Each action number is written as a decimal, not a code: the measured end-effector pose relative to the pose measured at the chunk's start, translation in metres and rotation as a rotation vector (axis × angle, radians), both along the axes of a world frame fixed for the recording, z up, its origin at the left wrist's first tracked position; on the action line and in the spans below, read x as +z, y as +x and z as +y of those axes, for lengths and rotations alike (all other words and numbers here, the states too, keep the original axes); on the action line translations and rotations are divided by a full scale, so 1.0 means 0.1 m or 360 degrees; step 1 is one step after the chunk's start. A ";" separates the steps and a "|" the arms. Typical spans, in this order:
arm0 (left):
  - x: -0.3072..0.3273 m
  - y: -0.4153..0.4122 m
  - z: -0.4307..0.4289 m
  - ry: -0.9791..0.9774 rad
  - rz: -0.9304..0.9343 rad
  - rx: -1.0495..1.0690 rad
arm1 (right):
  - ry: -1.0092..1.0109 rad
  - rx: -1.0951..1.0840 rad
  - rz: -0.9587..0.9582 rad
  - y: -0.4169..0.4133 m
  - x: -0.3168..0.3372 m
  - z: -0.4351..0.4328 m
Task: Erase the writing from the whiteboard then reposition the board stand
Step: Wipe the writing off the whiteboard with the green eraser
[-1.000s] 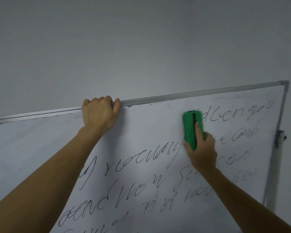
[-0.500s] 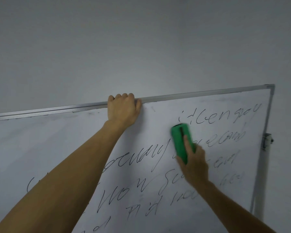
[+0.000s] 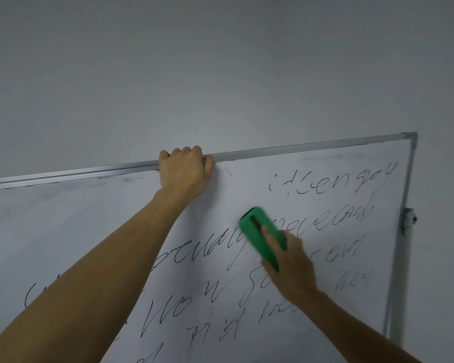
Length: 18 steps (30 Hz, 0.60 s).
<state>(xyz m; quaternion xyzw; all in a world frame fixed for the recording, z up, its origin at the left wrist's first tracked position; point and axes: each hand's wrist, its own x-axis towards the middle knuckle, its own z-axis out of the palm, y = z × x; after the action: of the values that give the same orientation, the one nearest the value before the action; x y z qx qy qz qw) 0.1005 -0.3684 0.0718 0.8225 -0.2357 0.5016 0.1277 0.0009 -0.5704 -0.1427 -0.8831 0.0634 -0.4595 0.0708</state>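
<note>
A whiteboard (image 3: 63,226) with a silver frame fills the lower part of the head view, tilted down to the left. Black handwriting (image 3: 333,184) covers its right and lower areas; the upper left is wiped, with faint smears. My left hand (image 3: 184,171) grips the top frame edge, fingers curled over it. My right hand (image 3: 291,268) holds a green eraser (image 3: 262,235) flat against the board in the middle of the writing, index finger lying along its back. The eraser looks motion-blurred.
The stand's grey upright post (image 3: 400,281) runs down behind the board's right edge, with a clamp bracket (image 3: 408,220) partway up. A plain grey wall (image 3: 220,61) lies behind and above the board.
My right hand has slid the eraser down and left from the top line of writing to the second line. Some letters at the start of the top line are gone. The view has shifted.
</note>
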 end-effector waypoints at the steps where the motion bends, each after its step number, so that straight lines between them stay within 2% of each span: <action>1: 0.01 -0.01 -0.02 0.0023 0.0014 -0.0005 | -0.0128 0.0036 0.0039 0.00 -0.06 0.02; 3: 0.01 -0.03 -0.04 0.0044 0.0034 -0.0023 | -0.0052 -0.0018 0.0017 0.01 0.03 -0.16; 6: 0.02 0.00 -0.01 0.0033 -0.0006 -0.0050 | 0.0673 -0.0331 -0.0148 0.03 0.36 -0.63; 8: 0.03 0.01 0.01 0.0033 -0.0013 -0.0045 | 0.0874 -0.0463 -0.0152 0.04 0.42 -0.72; 10: 0.06 0.03 -0.01 0.0029 0.0012 -0.0020 | 0.0711 -0.0358 -0.0162 0.07 0.34 -0.46; 14: 0.08 0.07 -0.04 0.0028 -0.0027 -0.0016 | 0.0071 -0.0048 -0.0020 0.09 -0.06 -0.01; 16: 0.06 0.08 -0.03 0.0066 -0.0063 -0.0036 | 0.0103 -0.0073 -0.0043 0.09 -0.02 -0.22; 18: 0.05 0.08 -0.02 0.0093 -0.0090 -0.0054 | 0.0485 -0.0241 -0.0138 0.10 0.14 -0.45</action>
<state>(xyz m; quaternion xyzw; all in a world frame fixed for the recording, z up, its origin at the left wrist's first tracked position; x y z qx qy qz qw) 0.1085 -0.3702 0.0764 0.8072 -0.2677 0.5154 0.1054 0.0107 -0.6154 -0.1287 -0.8341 0.1954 -0.4864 0.1717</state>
